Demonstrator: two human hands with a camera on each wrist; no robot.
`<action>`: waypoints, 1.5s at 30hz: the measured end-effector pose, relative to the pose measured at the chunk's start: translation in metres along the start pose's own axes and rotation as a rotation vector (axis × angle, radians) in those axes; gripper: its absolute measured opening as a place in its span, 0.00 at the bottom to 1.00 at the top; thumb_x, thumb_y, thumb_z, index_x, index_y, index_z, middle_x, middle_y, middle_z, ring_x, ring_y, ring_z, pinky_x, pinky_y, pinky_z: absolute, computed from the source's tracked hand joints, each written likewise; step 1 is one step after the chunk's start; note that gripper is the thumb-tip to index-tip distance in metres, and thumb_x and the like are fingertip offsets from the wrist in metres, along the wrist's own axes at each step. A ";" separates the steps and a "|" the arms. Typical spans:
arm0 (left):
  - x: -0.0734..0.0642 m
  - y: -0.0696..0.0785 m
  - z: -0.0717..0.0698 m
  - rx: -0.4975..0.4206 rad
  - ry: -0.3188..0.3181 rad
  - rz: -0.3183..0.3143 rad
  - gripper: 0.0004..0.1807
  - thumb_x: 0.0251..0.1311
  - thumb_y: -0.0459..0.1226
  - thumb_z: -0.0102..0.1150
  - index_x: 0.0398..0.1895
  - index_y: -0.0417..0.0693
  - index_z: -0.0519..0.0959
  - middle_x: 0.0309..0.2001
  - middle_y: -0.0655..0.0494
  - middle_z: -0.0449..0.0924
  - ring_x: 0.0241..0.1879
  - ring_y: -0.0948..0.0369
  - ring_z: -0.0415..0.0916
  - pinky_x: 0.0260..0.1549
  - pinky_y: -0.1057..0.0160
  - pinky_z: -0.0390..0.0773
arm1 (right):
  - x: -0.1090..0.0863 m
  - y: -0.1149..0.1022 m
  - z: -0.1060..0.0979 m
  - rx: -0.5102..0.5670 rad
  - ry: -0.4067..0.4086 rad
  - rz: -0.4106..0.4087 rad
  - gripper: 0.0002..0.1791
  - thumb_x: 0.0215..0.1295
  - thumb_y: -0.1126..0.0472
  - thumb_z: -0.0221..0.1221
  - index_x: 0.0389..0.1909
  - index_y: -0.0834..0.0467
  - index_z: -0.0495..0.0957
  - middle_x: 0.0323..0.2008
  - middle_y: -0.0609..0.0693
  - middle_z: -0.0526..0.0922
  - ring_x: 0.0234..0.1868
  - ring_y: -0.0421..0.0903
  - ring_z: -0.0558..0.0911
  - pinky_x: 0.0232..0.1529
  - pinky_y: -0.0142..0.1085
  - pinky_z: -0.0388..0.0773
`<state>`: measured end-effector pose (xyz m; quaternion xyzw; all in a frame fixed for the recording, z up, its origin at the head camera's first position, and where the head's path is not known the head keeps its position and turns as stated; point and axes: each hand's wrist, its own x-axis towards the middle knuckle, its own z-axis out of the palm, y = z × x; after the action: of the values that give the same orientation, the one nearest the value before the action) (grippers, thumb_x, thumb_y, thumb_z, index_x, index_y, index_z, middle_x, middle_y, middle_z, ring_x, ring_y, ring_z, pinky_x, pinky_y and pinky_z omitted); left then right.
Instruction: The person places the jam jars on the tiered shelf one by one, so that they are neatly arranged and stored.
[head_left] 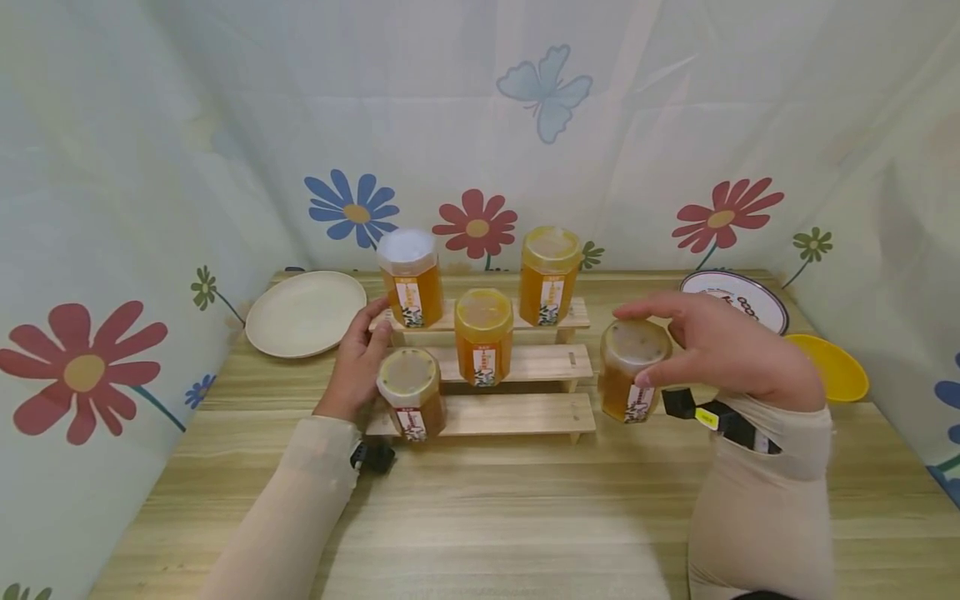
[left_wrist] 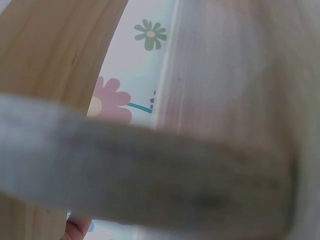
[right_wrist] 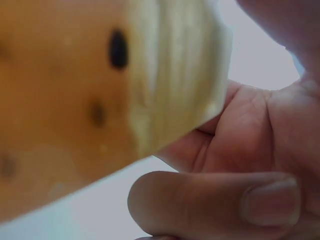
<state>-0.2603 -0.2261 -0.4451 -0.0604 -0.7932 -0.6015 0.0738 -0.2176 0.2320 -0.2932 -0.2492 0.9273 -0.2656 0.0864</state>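
Observation:
My right hand (head_left: 727, 354) pinches a hexagonal honey jar (head_left: 626, 392) at its lid, thumb in front and fingers behind, just right of a three-step wooden stand (head_left: 517, 414). Dark specks show in the amber jar (right_wrist: 65, 90) up close. At the stand's left end, my left hand (head_left: 358, 367) grips the upper step's edge; the left wrist view shows its blurred wood (left_wrist: 145, 170) and one fingertip. On the top step stand a white-lidded jar (head_left: 412, 292) and a yellow-lidded jar (head_left: 550, 287). Another jar (head_left: 483, 346) is on the middle step, and one (head_left: 412, 404) on the bottom step's left.
A cream plate (head_left: 306, 315) lies at the back left of the wooden table (head_left: 495, 533). Back right, a patterned white plate (head_left: 735, 298) and a yellow dish (head_left: 836, 367) are partly behind my right hand. A flowered curtain (head_left: 420, 125) surrounds the table's back and sides.

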 end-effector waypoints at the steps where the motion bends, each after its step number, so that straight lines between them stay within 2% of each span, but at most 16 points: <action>1: 0.000 0.000 0.000 -0.002 0.000 0.001 0.29 0.85 0.46 0.42 0.83 0.51 0.59 0.77 0.45 0.64 0.65 0.42 0.71 0.56 0.66 0.73 | 0.001 -0.002 0.002 0.002 -0.007 -0.013 0.44 0.54 0.46 0.80 0.72 0.50 0.76 0.66 0.48 0.80 0.48 0.47 0.79 0.47 0.38 0.78; 4: 0.000 0.001 0.000 -0.005 -0.004 0.001 0.29 0.85 0.46 0.42 0.84 0.52 0.58 0.77 0.45 0.64 0.66 0.42 0.71 0.57 0.64 0.72 | 0.005 -0.008 0.007 0.011 -0.031 -0.047 0.43 0.56 0.46 0.80 0.72 0.52 0.76 0.69 0.50 0.79 0.62 0.48 0.77 0.60 0.47 0.77; 7: 0.002 -0.003 0.000 0.000 -0.002 -0.010 0.29 0.85 0.46 0.42 0.84 0.54 0.58 0.77 0.46 0.64 0.65 0.43 0.71 0.57 0.64 0.72 | 0.010 -0.012 0.011 0.022 -0.059 -0.049 0.41 0.55 0.47 0.80 0.71 0.50 0.78 0.69 0.50 0.78 0.64 0.50 0.76 0.63 0.53 0.76; 15: 0.005 -0.006 0.001 -0.006 -0.004 -0.031 0.28 0.86 0.41 0.40 0.84 0.48 0.56 0.78 0.41 0.62 0.67 0.38 0.69 0.56 0.65 0.71 | 0.024 -0.015 0.022 -0.041 -0.098 -0.094 0.40 0.54 0.50 0.81 0.70 0.48 0.79 0.68 0.48 0.79 0.67 0.52 0.77 0.67 0.56 0.74; 20: 0.003 -0.004 0.000 0.006 -0.002 -0.015 0.29 0.86 0.45 0.41 0.84 0.52 0.58 0.78 0.45 0.63 0.65 0.41 0.71 0.56 0.64 0.72 | 0.033 -0.017 0.030 -0.063 -0.111 -0.119 0.40 0.53 0.51 0.81 0.69 0.45 0.80 0.68 0.46 0.79 0.68 0.51 0.76 0.68 0.55 0.73; 24: 0.002 -0.003 0.000 0.011 0.003 0.003 0.29 0.85 0.47 0.42 0.83 0.53 0.59 0.77 0.47 0.64 0.64 0.43 0.72 0.58 0.61 0.72 | 0.040 -0.018 0.037 -0.073 -0.126 -0.161 0.38 0.53 0.52 0.81 0.67 0.48 0.81 0.67 0.47 0.80 0.66 0.52 0.77 0.68 0.55 0.72; 30: 0.002 -0.004 -0.001 0.014 0.004 0.008 0.29 0.85 0.48 0.43 0.83 0.53 0.59 0.78 0.47 0.64 0.66 0.44 0.71 0.62 0.56 0.71 | 0.045 -0.019 0.040 -0.044 -0.163 -0.168 0.37 0.55 0.55 0.80 0.66 0.52 0.80 0.65 0.50 0.81 0.63 0.53 0.78 0.67 0.56 0.73; 37: 0.001 -0.002 -0.001 -0.001 -0.002 -0.003 0.29 0.85 0.46 0.42 0.84 0.53 0.58 0.78 0.47 0.64 0.66 0.43 0.71 0.58 0.64 0.72 | 0.041 -0.014 0.035 0.011 -0.198 -0.147 0.39 0.57 0.52 0.79 0.70 0.53 0.78 0.70 0.49 0.78 0.70 0.53 0.74 0.70 0.57 0.70; 39: 0.001 -0.001 -0.001 -0.004 -0.004 -0.008 0.29 0.85 0.46 0.42 0.84 0.53 0.58 0.78 0.47 0.63 0.66 0.43 0.71 0.57 0.65 0.72 | 0.040 -0.011 0.032 0.035 -0.202 -0.134 0.39 0.57 0.51 0.79 0.70 0.51 0.78 0.71 0.48 0.77 0.69 0.52 0.74 0.68 0.55 0.72; 41: 0.000 -0.001 -0.001 -0.005 -0.005 -0.012 0.29 0.85 0.45 0.42 0.84 0.54 0.57 0.79 0.47 0.63 0.66 0.43 0.71 0.57 0.65 0.72 | 0.038 -0.009 0.030 0.043 -0.196 -0.124 0.38 0.57 0.49 0.79 0.69 0.50 0.79 0.70 0.48 0.78 0.65 0.50 0.76 0.62 0.49 0.76; 43: 0.001 -0.002 -0.001 -0.001 -0.005 -0.014 0.29 0.85 0.45 0.41 0.84 0.54 0.57 0.79 0.47 0.62 0.66 0.43 0.71 0.58 0.63 0.72 | 0.036 -0.007 0.027 0.068 -0.198 -0.124 0.36 0.57 0.50 0.79 0.68 0.50 0.80 0.69 0.49 0.79 0.54 0.49 0.77 0.50 0.42 0.76; 45: 0.001 -0.002 -0.001 0.003 -0.005 -0.013 0.29 0.85 0.46 0.41 0.84 0.54 0.57 0.79 0.48 0.62 0.66 0.44 0.71 0.59 0.61 0.72 | 0.036 -0.006 0.025 0.083 -0.202 -0.125 0.35 0.58 0.51 0.78 0.67 0.51 0.81 0.65 0.50 0.81 0.41 0.48 0.74 0.38 0.37 0.70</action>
<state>-0.2617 -0.2277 -0.4467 -0.0566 -0.7946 -0.6006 0.0681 -0.2392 0.1983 -0.3123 -0.3283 0.8847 -0.2823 0.1726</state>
